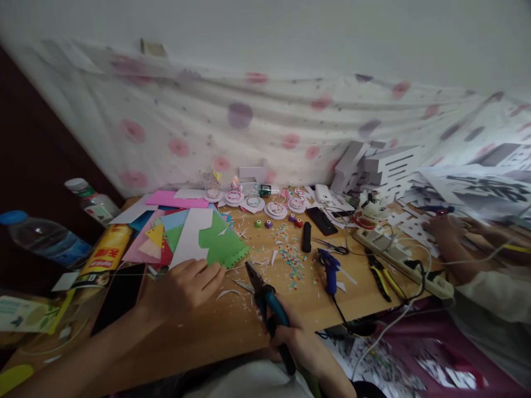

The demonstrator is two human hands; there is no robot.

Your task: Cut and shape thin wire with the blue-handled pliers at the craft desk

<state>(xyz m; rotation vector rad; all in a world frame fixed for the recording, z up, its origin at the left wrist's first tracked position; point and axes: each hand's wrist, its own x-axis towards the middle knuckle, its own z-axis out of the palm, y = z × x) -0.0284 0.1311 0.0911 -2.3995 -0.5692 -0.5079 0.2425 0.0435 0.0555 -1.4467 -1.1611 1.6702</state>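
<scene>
My left hand [185, 284] rests on the wooden table [232, 326] with its fingertips on the lower edge of a green paper sheet [222, 243]. A white sheet [191, 235] lies just left of the green one, on top of other coloured papers. My right hand [296, 340] grips the blue handles of a pair of scissors [265, 301]. The blades point up and left, toward the green sheet, and they are slightly apart. Small paper scraps lie around the blades.
A blue glue gun [329, 268], yellow-handled pliers [384, 273] and a power strip [400, 260] lie to the right. Another person's hand [443, 229] works at the far right among white paper cutouts. Bottles [45, 237] and a phone [120, 296] sit at left; small round crafts line the back.
</scene>
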